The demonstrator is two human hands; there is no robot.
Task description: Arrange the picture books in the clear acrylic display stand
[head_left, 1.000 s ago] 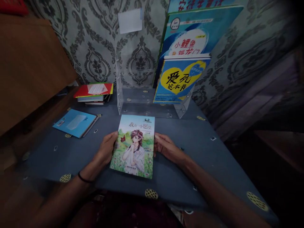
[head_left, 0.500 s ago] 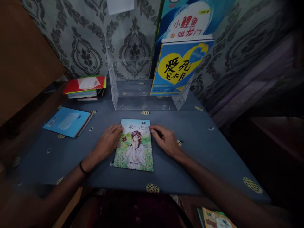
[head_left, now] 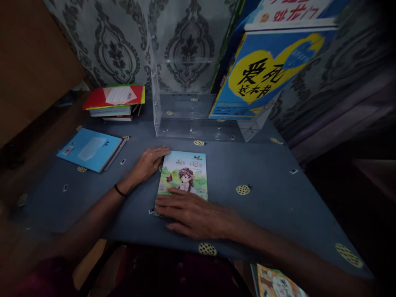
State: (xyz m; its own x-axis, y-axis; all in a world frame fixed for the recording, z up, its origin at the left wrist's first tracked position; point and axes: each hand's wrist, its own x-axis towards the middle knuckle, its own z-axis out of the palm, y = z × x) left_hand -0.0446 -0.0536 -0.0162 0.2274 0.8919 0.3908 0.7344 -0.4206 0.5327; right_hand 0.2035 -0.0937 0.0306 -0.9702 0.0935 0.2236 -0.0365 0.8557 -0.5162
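A thin paperback book (head_left: 173, 175) with a drawn girl and a butterfly on its cover lies face up on the table in front of me. My right hand (head_left: 192, 212) rests flat across the lower half of that cover, fingers stretched to the left, hiding much of the picture. At the book's upper left edge is my left hand (head_left: 151, 161), its fingers extended and the tips touching the corner. A dark band circles the left wrist. Neither hand grips the book.
A clear acrylic stand (head_left: 198, 123) at the back holds a blue and yellow book (head_left: 256, 82). To the left lie a light blue book (head_left: 93, 149) and a stack topped by a red book (head_left: 114, 97). Another book (head_left: 278, 282) shows below the table's front edge.
My right hand has moved from the book's upper right edge down across its cover. My left hand stays at the left edge, nearer the top corner. The view has shifted.
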